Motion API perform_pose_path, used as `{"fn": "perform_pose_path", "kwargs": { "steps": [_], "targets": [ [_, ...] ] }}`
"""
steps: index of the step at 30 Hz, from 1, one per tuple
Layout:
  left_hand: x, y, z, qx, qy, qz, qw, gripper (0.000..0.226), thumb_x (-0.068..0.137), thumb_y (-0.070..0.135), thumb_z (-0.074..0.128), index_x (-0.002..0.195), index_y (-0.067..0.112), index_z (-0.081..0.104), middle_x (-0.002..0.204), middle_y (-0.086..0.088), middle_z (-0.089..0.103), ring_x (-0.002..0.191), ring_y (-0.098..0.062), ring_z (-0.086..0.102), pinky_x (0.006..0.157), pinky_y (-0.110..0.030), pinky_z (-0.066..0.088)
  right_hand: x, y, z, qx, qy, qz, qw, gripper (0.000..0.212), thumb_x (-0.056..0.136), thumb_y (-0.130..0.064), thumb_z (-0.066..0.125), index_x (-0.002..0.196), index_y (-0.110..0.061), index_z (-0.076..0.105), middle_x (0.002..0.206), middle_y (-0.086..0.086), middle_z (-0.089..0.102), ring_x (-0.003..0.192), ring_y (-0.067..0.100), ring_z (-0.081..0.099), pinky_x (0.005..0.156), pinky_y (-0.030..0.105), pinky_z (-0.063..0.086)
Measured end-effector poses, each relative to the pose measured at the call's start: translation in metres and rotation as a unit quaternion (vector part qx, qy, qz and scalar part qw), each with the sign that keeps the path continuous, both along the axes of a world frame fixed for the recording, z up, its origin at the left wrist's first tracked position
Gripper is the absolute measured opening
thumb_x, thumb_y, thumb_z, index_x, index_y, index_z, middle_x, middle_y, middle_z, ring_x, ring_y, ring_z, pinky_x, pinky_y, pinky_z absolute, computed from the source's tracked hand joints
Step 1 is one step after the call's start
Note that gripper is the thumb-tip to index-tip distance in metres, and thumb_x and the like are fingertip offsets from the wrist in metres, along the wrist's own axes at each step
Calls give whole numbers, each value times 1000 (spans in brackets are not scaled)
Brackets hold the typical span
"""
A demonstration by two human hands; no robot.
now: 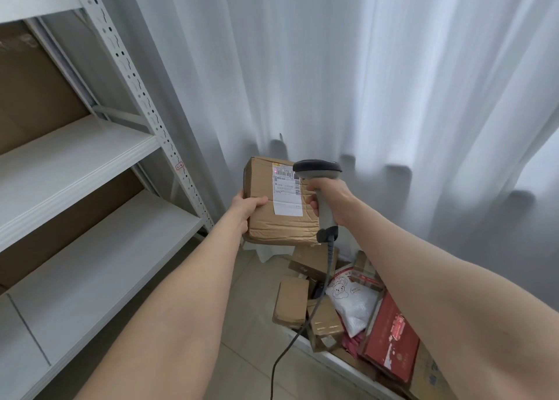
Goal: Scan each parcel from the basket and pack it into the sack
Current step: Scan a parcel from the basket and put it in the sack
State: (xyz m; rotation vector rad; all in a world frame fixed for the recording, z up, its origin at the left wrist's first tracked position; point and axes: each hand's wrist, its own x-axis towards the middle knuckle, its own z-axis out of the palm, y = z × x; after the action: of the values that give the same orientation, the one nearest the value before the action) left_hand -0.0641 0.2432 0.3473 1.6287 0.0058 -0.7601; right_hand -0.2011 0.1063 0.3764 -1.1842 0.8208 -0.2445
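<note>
Left hand (245,208) grips the creased cardboard parcel (279,229) at its 9 o'clock edge; it seems light and stiff. Right hand (331,200) clasps the barcode scanner (317,168) at 3 o'clock.

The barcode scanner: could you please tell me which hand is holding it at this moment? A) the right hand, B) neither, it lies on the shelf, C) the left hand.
A: the right hand grips the barcode scanner by its handle, its head beside the label of the cardboard parcel held by the left hand.
</note>
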Motion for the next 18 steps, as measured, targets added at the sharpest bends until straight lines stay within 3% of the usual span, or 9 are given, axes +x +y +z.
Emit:
{"fn": "perform_pose_path", "kwargs": {
  "steps": [4, 9, 15, 18],
  "targets": [
    [2, 0, -1, -3, 0, 4, 1000, 55, 85, 1, 66, 134, 15, 47, 124, -16, 61, 102, -33, 60, 87, -50, 51, -1, 0, 3, 0, 1, 13, 1000, 4, 80, -6, 58, 84, -5, 57, 52, 8, 58, 40, 16, 48, 41, 23, 41],
    [4, 2, -2, -5, 5, 5, 1000, 56, 85, 1, 66, 135, 17, 46, 122, -15, 61, 92, -29, 60, 73, -44, 51, -3, 1, 11, 10, 2, 18, 1000, 5, 80, -4, 57, 85, -4, 56, 50, 7, 56, 38, 15, 47, 40, 23, 42],
    [7, 2, -3, -3, 11, -2, 1000, 56, 85, 3, 67, 136, 17, 46, 124, -15, 60, 101, -32, 60, 86, -51, 52, -5, 5, 16, 22, 6, 34, 999, 7, 83, -6, 55, 89, -5, 55, 54, 6, 55, 41, 14, 47, 42, 22, 42],
    [9, 3, -4, -8, 11, -4, 1000, 56, 85, 3, 66, 136, 16, 46, 124, -15, 60, 100, -32, 60, 85, -50, 52, -5, 5, 18, 22, 5, 35, 999, 5, 83, -6, 55, 87, -5, 55, 52, 5, 55, 40, 14, 47, 41, 22, 42]
  ]
}}
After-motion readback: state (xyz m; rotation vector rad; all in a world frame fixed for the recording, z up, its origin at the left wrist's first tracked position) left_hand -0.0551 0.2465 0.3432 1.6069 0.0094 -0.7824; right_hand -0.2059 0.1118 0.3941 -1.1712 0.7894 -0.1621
